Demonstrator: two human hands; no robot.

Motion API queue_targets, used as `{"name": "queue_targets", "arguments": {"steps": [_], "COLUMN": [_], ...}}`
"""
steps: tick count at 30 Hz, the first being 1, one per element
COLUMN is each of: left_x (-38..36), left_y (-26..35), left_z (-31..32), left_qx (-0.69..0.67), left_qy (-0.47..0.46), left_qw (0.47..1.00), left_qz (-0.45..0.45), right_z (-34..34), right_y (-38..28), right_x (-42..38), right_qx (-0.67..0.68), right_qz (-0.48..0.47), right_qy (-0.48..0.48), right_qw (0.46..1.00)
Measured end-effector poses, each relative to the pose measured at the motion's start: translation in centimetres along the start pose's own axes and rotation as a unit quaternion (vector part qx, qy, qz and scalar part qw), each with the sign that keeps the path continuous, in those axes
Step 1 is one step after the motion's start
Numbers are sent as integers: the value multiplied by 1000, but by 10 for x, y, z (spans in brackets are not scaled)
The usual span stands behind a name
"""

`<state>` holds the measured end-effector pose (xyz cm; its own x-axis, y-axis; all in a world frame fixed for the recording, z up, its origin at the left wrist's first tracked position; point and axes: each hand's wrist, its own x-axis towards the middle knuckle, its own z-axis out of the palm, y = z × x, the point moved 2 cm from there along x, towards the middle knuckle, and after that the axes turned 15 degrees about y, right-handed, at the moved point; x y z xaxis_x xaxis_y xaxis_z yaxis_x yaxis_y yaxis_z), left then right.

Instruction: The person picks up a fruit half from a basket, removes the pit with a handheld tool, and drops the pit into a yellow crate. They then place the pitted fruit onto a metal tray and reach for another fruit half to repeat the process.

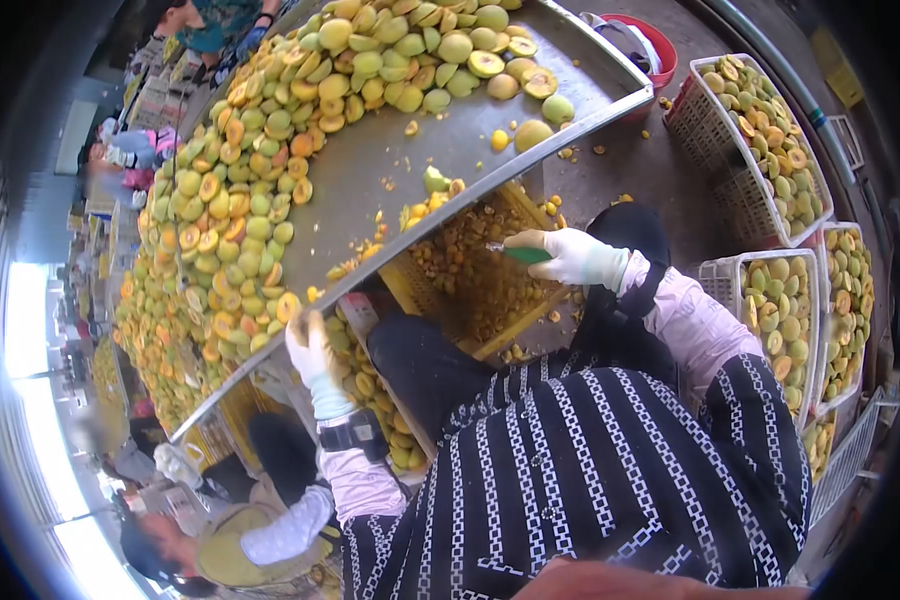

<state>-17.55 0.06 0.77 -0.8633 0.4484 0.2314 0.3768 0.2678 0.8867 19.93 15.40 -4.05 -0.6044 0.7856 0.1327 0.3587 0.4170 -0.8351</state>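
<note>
My left hand (313, 352), in a white glove with stained fingertips, is at the near edge of the metal table. Its fingers close at a halved yellow-green fruit (288, 305), which looks like a peach. A white-gloved right hand (575, 257), also mine, grips a green-handled tool (528, 255) with a short metal tip pointing left. The tool is above a yellow crate (515, 325) of fruit pits and scraps, between my knees. Halved fruit (240, 215) is heaped along the far and left parts of the table (370, 180).
White crates (730, 190) full of fruit halves stand on the floor at right. A red bucket (655, 45) is behind the table corner. Another crate of halves (395, 425) is below my left arm. Co-workers sit at lower left (260, 540) and far left.
</note>
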Motion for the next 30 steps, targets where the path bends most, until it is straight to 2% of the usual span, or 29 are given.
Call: {"name": "queue_targets", "arguments": {"steps": [1,2,3,4,5,7,8,10,11,12,13,15,16,18,20,21,23,25,27,29,30], "left_x": [-3,-4,-5,-1,-6,-2,-10,-27,-37,-43,-51,-71,-80,-87,-93,-93,-90,-85,-82,-78,-73], "left_y": [27,52,70,73,89,97,113,153,163,166,163,175,179,191,203,208,209,183,164,161,158], "left_z": [27,53,83,117,150,226,259,315,341,374,404,439,451,460,461,458,447,441,433,412,398], "left_qx": [-61,-43,-82,-96,-130,-100,-87,29,5,2,19,74,116,158,308,311,367,342,247,227,38], "left_qy": [-43,-84,-139,-175,-242,-307,-336,-316,-308,-342,-335,-337,-341,-343,-369,-368,-402,-404,-406,-364,-347], "left_qw": [997,995,987,980,961,945,931,895,858,850,838,801,792,783,748,748,748,765,841,861,929], "left_qz": [-10,43,12,5,-41,54,111,313,412,401,430,489,492,493,457,457,379,367,259,273,127], "right_z": [-1,-1,-10,-24,-31,-26,-34,-41,-40,-33,-25,-45,-36,-43,-43,-44,-45,-49,-50,-48,-51], "right_y": [15,31,29,13,3,19,15,13,20,36,48,33,45,43,46,47,45,38,34,30,25], "right_x": [2,2,1,2,3,3,4,7,4,0,1,4,1,3,3,3,3,5,5,4,2], "right_qx": [110,167,216,245,274,288,253,220,221,219,219,221,226,217,215,217,210,205,194,184,182], "right_qz": [7,33,174,222,269,261,263,251,237,177,114,260,230,231,237,236,222,223,224,223,257], "right_qy": [2,-6,-64,-62,-62,-57,-58,-53,-46,-10,27,-50,-33,-48,-63,-65,-57,-58,-58,-64,-87], "right_qw": [994,985,959,942,921,920,929,941,945,959,969,938,946,947,945,945,951,951,953,955,945]}}
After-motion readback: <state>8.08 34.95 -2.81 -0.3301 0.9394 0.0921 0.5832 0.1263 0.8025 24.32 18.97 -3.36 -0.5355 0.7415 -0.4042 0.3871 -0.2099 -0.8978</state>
